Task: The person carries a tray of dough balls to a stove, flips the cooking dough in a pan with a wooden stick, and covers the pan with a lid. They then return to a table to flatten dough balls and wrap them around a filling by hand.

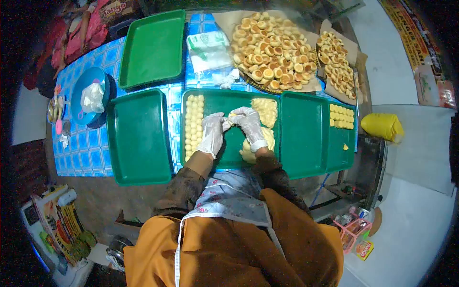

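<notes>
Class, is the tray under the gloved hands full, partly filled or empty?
Partly filled. The tray has dough balls in rows on its left, dough lumps on its right, and bare green between.

Bakery kitchen, dough balls point(193, 124), baked buns point(272, 52)

Left hand point(213, 132): gloved, fingertips at small dough piece point(232, 118)
Right hand point(249, 126): gloved, pinching same dough piece
Middle tray point(232, 149): dough balls point(193, 122) in rows along left side, dough lumps point(266, 113) on right
Far-right tray point(340, 137): more dough balls, one loose bit point(345, 147)
Buns point(275, 52): browned, heaped beyond middle tray
Blue bowl point(79, 93): plastic bag point(93, 98) inside
Cloth point(89, 153): blue checks, under bowl
</notes>
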Demonstrator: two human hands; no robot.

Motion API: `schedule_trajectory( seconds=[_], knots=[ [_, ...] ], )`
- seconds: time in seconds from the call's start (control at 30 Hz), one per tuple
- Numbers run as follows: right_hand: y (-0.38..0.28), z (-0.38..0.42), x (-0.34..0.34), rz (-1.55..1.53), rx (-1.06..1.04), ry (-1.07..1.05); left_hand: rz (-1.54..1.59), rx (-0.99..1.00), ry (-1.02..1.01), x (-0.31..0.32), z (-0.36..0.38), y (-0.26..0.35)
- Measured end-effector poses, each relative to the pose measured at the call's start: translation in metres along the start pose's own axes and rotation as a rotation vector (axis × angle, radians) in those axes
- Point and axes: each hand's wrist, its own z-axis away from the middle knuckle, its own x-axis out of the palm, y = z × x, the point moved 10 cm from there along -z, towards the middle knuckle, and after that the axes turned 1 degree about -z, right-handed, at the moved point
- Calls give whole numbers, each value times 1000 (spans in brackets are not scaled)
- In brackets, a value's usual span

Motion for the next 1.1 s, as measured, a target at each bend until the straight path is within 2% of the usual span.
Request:
schedule_trajectory(
  seconds=[0.07,0.13,0.23,0.33,0.43,0.47,0.57,0.6,0.63,0.7,0.73,0.83,0.87,0.97,1.1],
  knots=[
    [1,-1,-3,13,42,-32,-359,270,-255,-1,-25,-17],
    [-8,2,-4,78,78,-92,242,-138,-406,36,13,-4],
    [-20,8,-2,126,23,-80,141,-214,-337,43,33,14],
    [-42,23,-2,31,-12,-81,191,-215,-358,47,36,18],
    [-45,35,-27,-173,-126,168,230,-173,-305,38,30,25],
    [-34,36,-31,-121,-35,215,250,-157,-335,39,32,28],
    [1,42,8,-625,239,-84,314,-142,-495,54,40,42],
    [-11,49,21,-754,258,-142,335,-163,-587,61,43,45],
    [-14,48,20,-735,214,-143,357,-181,-677,67,47,48],
    [-17,47,19,-701,130,-145,266,-108,-414,52,46,54],
    [-22,48,15,-569,77,-87,218,-72,-286,45,49,60],
    [-42,53,8,-167,-84,82,-5,-14,-68,29,56,67],
    [-41,54,10,-47,-66,99,75,4,-106,29,56,63],
    [-76,79,23,428,-714,248,201,40,-127,30,61,56],
    [-94,107,39,806,-743,254,185,47,-256,34,62,51]
  ],
)
